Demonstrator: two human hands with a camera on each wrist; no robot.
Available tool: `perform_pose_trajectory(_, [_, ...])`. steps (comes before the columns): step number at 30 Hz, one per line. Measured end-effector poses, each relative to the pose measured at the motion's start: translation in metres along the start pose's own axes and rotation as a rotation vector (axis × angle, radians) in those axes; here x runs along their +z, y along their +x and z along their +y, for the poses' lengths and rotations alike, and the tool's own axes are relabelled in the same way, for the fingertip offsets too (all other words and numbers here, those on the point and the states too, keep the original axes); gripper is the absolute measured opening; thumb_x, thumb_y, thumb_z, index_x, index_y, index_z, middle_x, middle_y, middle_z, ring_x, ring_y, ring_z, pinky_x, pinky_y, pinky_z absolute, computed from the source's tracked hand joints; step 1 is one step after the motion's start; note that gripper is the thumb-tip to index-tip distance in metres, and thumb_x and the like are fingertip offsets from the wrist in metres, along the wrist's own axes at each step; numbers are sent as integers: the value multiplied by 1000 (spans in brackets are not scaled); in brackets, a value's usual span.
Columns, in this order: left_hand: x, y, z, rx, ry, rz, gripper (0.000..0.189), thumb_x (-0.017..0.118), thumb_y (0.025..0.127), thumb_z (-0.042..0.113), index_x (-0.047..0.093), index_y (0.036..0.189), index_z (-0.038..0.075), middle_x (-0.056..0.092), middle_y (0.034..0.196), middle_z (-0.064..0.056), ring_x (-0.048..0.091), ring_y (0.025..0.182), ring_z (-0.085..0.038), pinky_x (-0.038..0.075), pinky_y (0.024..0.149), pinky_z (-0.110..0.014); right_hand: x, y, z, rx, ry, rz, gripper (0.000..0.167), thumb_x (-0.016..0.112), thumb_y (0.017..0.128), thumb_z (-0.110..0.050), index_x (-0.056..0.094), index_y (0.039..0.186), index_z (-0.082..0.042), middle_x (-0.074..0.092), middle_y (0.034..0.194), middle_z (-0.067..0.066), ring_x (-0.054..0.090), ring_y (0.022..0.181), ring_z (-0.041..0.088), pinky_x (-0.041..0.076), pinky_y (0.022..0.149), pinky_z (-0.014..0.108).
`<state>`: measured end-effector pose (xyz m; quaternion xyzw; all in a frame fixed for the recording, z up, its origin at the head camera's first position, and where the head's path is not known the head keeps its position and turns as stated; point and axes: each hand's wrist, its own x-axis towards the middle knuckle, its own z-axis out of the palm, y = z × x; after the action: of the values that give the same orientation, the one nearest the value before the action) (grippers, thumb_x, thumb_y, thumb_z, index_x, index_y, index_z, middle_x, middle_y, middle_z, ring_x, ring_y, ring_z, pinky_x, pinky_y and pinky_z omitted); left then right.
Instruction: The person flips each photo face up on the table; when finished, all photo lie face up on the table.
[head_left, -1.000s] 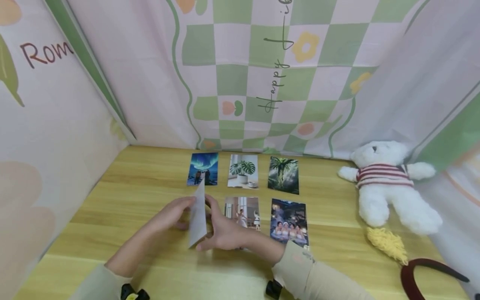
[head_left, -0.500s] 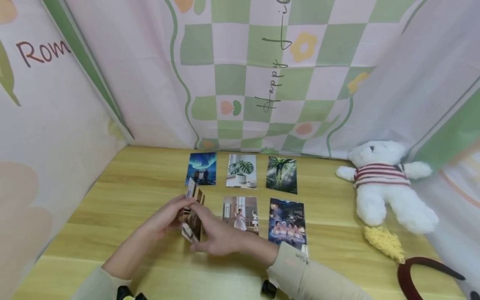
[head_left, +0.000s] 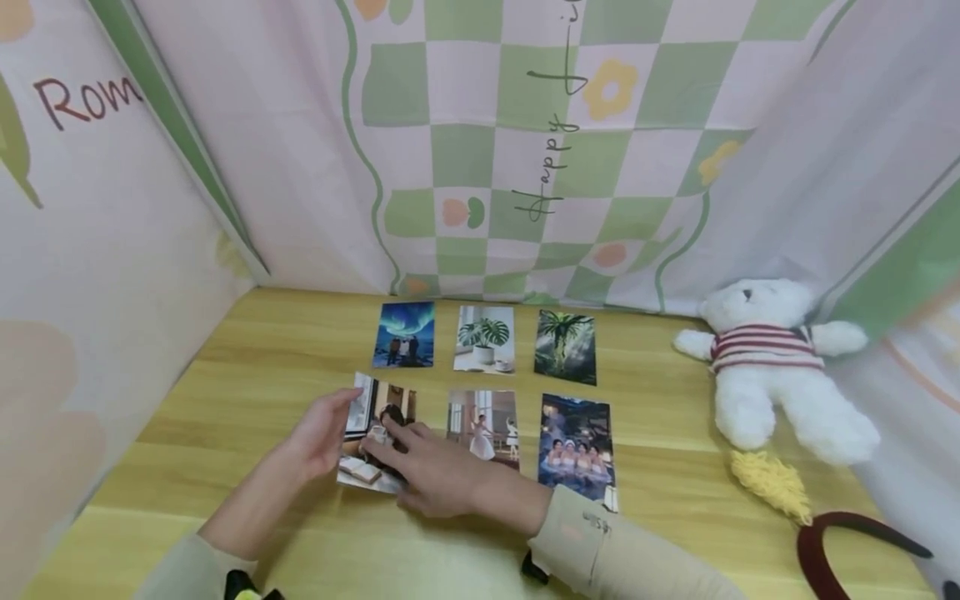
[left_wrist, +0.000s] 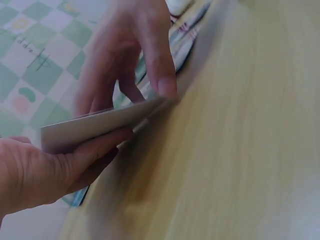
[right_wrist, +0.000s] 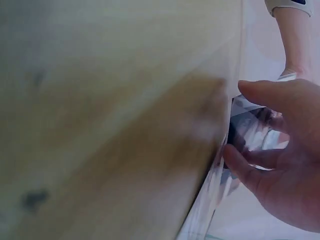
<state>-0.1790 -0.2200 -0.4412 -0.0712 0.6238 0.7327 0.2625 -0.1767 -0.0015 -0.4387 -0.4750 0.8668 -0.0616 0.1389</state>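
In the head view my left hand (head_left: 322, 433) grips the left side of a photo print (head_left: 363, 471) showing an open book and a person with a cup. The left wrist view shows my left fingers (left_wrist: 102, 145) beneath the tilted print (left_wrist: 95, 127); whether more prints lie under it I cannot tell. My right hand (head_left: 442, 471) lies over the print's right part, with extended fingers touching its face. In the right wrist view the right thumb and fingers are spread apart over the print (right_wrist: 245, 130). The right hand partly covers the ballet photo (head_left: 482, 429).
Three photos lie in the back row: aurora (head_left: 405, 333), potted plant (head_left: 483, 337) and jungle (head_left: 566, 346). A bathing photo (head_left: 576, 450) lies front right. Further right are a white teddy bear (head_left: 780, 375), yellow yarn (head_left: 772, 487) and a dark red headband (head_left: 813, 554).
The print was upright, its white back showing a second ago. It has turned face up and tilted flatter. My right hand has moved from its edge onto its face.
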Motion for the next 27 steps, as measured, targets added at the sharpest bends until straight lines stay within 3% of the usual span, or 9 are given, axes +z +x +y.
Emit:
perform_pose_trajectory(2, [-2,3,1,9,49,-15,72,24,111,41,-3,166,2,11,173,-27,21,158,-50,13,131,-68,0,-1,0,4,-87,-7,84,63,101,-45,14,168,-34,16,176,14,38,154,40,51,115,53])
perform_pose_trajectory(4, [-6,7,1,26,104,-2,68,26,111,35,5,164,-4,25,166,-33,49,143,-42,37,125,-59,-1,-1,1,5,-155,-16,80,60,102,-49,16,167,-34,20,175,14,38,155,37,50,117,50])
perform_pose_trajectory(7, [-11,10,2,53,247,65,61,35,109,20,19,159,-10,42,152,-38,67,106,-18,62,95,-37,-2,-3,1,9,-214,-32,75,57,103,-52,20,167,-35,24,174,14,37,156,34,48,119,48])
perform_pose_trajectory(9, [-15,11,3,83,393,109,64,46,104,8,21,159,-10,44,152,-38,66,96,-14,64,80,-32,-3,-4,1,21,-222,-47,73,55,103,-53,22,166,-37,25,174,12,36,157,32,50,117,49])
perform_pose_trajectory(11, [-16,9,5,124,591,128,71,58,94,-1,27,158,-11,47,150,-38,67,94,-18,63,75,-32,-4,-4,1,33,-224,-59,71,54,103,-54,23,165,-39,26,174,10,35,158,31,53,113,51])
perform_pose_trajectory(14, [-15,6,7,193,861,124,76,70,81,-6,42,150,-13,51,146,-39,71,98,-29,64,78,-38,-5,-4,1,43,-229,-69,70,54,103,-56,23,164,-42,26,174,7,34,158,30,56,109,52])
perform_pose_trajectory(16, [-13,5,8,226,984,120,73,77,76,-6,50,144,-15,53,140,-40,70,101,-31,64,89,-44,-5,-3,2,39,-236,-73,69,53,103,-57,24,164,-43,26,174,7,34,159,30,57,108,51])
perform_pose_trajectory(21, [-7,3,9,232,1156,140,73,85,74,2,56,139,-14,53,139,-36,65,109,-33,55,106,-56,-5,-1,4,21,-260,-92,66,51,104,-57,27,163,-43,27,174,7,37,157,30,55,112,46])
perform_pose_trajectory(27, [-10,4,6,196,1223,136,80,88,76,8,53,145,-9,45,144,-35,61,120,-40,54,107,-57,-4,-1,8,26,-240,-111,63,52,104,-56,29,162,-45,25,175,4,36,157,30,48,120,46])
